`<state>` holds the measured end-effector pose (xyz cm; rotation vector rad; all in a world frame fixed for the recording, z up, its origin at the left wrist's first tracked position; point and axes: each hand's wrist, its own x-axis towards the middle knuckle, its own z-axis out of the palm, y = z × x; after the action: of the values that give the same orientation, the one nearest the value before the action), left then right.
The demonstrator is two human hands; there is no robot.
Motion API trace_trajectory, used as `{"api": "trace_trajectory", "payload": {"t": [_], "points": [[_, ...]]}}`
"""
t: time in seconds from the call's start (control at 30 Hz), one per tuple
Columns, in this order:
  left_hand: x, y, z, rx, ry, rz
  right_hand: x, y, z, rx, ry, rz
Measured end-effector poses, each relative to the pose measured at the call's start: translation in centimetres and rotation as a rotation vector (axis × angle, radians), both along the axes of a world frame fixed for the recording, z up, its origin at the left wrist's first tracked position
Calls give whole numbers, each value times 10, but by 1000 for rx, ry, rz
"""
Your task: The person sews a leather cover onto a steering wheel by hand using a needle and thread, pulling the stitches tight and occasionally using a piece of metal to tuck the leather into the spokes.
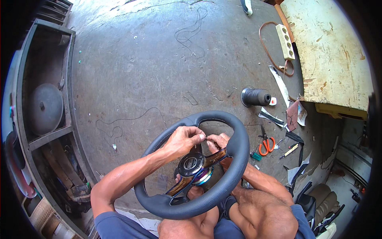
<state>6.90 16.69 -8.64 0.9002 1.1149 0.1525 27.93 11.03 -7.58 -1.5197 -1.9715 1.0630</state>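
A steering wheel (pixel 238 159) wrapped in black leather rests tilted over my bent legs. Its dark round hub (pixel 190 164) and glossy, brownish spokes show in the middle. My left hand (pixel 184 140) reaches across the rim, thumb and finger pinched together just inside the wheel's far side. Close by, my right hand (pixel 217 142) comes up through the wheel, its fingertips also pinched, almost meeting the left ones. Something tiny and dark shows between the fingertips, too small to name. A thin dark thread (pixel 137 116) trails over the floor to the rim's far left.
Right of the wheel lie a black thread spool (pixel 254 96), orange-handled scissors (pixel 266 145), a cutter knife (pixel 289 150) and material scraps (pixel 292 115). A power strip (pixel 285 42) lies beside a worn pale board (pixel 330 55). A metal-framed shelf (pixel 71 83) stands at left.
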Motion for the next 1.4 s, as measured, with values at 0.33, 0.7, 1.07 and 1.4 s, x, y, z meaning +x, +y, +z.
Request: {"api": "trace_trajectory", "payload": {"t": [0.33,0.7,1.07,1.4], "points": [[1,-1,2,33,104,-58,-6,-3,-6,-50,39,-21],[4,-9,8,443,49,-201,56,-16,-36,-946,655,-162],[0,6,16,247,162,-256,80,16,-6,-263,222,117],[1,12,13,299,193,-242,90,5,10,-140,91,143]]}}
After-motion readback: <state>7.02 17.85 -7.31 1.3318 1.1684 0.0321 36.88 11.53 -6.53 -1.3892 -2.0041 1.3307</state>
